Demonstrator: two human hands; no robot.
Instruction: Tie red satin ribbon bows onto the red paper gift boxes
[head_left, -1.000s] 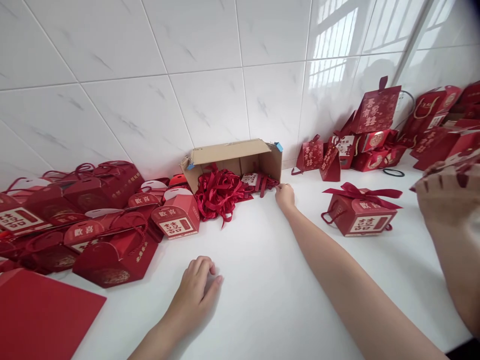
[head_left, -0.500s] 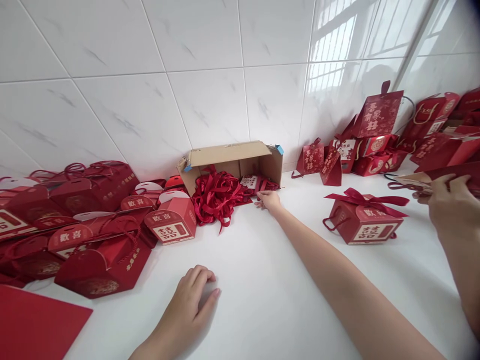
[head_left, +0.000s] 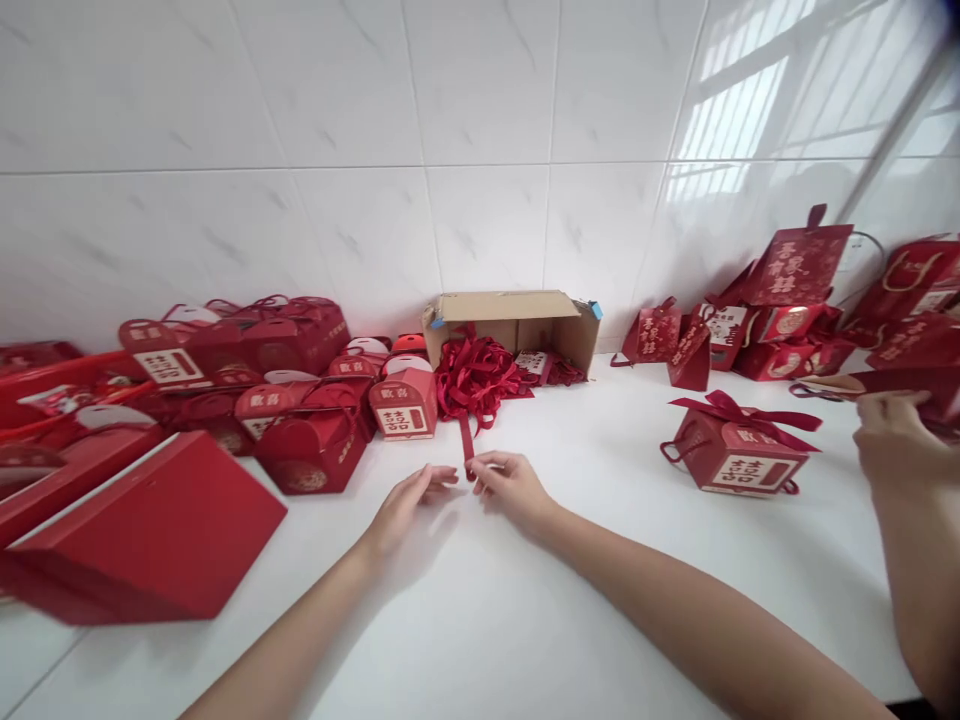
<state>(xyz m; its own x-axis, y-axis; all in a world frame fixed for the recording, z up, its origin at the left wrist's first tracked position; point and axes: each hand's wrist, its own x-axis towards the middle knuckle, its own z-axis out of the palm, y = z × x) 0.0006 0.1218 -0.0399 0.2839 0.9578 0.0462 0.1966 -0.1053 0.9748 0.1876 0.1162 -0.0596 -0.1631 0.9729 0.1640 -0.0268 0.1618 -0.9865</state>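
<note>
Ribbon [head_left: 466, 440] is pinched in my right hand [head_left: 517, 489], out front of the cardboard box [head_left: 507, 305]. My left hand [head_left: 405, 502] is out front too, fingers kinda loosely apart.

- left hand [head_left: 405, 502]: fingers loosely bent and parted, their tips aimed across at the right hand's fingertips
- right hand [head_left: 519, 490]: thumb and forefinger drawn together in a light pinch, the other fingers curled close beside them, back of the hand upward
- the two sets of fingertips face each other, near but apart, a narrow gap between them
- left forearm [head_left: 300, 618]: bare, slanting back from its fingers toward the lower left
- right forearm [head_left: 675, 588]: bare, reaching back from its fingers toward the lower right, wrist nearly straight
</note>
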